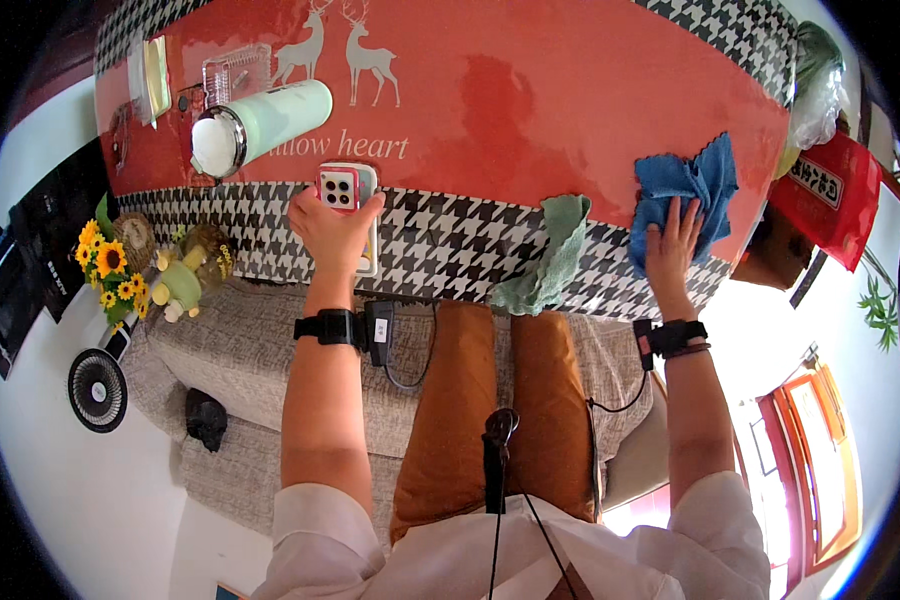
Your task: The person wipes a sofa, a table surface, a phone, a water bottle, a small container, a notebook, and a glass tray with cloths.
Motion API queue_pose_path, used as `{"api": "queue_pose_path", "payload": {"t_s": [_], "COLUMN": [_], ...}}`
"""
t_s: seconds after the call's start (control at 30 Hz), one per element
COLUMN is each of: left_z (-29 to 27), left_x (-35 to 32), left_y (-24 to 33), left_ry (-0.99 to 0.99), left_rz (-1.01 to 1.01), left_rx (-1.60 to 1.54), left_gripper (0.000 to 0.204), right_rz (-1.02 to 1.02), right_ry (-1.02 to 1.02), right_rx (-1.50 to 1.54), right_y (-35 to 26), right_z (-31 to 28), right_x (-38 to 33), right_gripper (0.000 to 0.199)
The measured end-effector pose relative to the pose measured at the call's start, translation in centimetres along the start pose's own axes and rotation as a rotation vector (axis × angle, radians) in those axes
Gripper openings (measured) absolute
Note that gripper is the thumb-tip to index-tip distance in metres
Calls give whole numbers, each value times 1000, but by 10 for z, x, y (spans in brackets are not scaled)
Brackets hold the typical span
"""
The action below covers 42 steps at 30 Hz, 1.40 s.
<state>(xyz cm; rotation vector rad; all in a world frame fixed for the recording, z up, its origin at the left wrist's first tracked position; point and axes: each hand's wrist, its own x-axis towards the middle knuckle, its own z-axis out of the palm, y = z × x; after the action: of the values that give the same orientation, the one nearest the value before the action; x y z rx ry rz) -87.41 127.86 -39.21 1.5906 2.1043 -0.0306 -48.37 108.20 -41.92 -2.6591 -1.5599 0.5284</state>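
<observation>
At the table's near edge, my left hand is closed around a phone with a reddish edge and a cluster of camera lenses. A flat white-edged item lies beneath it, mostly covered by the hand. Over to the right, my right hand rests with fingers stretched out on a crumpled blue cloth. Between the hands a green cloth hangs partly over the front edge. Beyond my left hand lies a pale green thermos bottle with a white cap.
The table has a red cover with a houndstooth border. A clear plastic tray sits behind the thermos. Sunflowers and a small fan stand at left. A red bag hangs past the right end; a sofa is beneath.
</observation>
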Motion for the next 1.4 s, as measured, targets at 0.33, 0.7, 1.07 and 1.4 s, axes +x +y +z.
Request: {"api": "queue_pose_path", "payload": {"t_s": [0.33,0.7,1.07,1.4], "left_z": [-6,-5,-8,-8], "left_x": [0,-1,-2,2], "left_y": [2,7,3,6], "left_ry": [-73,-80,-118,-101], "left_rz": [-62,-63,-55,-111], "left_rx": [25,-5,-1,10], "left_gripper": [92,88,90,88], "right_rz": [-57,-211,-160,421], "right_ry": [-137,-203,-289,16], "right_rx": [-61,-66,-119,67], "right_y": [20,24,11,7], "right_z": [-15,-28,-34,-9], "right_x": [4,1,-10,54], "right_gripper": [48,43,45,64]}}
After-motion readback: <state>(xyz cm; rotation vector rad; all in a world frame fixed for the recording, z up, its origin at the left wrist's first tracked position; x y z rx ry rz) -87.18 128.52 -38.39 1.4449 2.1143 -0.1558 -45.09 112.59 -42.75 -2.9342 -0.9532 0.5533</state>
